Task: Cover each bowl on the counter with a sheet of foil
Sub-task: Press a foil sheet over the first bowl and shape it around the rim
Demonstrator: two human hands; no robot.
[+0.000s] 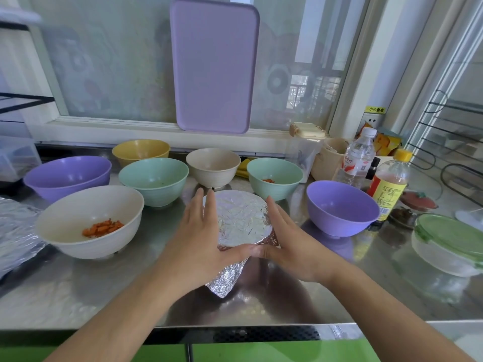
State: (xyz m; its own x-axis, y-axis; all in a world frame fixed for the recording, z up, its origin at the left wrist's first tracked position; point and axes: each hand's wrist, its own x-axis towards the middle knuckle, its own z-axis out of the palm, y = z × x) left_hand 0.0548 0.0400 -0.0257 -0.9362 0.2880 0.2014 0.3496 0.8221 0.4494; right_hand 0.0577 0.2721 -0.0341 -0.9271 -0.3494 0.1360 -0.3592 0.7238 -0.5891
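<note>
Foil is wrapped over one bowl at the middle of the steel counter, a crumpled tail hanging toward the near edge. Left hand and right hand lie flat against its sides, fingers straight, thumbs meeting at the front. Seven uncovered bowls ring it: a white bowl with orange pieces, two purple, two green, one yellow, one beige. More foil lies at far left. Writing shows on a water bottle's red label and a yellow-capped sauce bottle, too small to read; a yellow wall sticker carries Chinese characters. A lilac tray leans against the frosted window.
</note>
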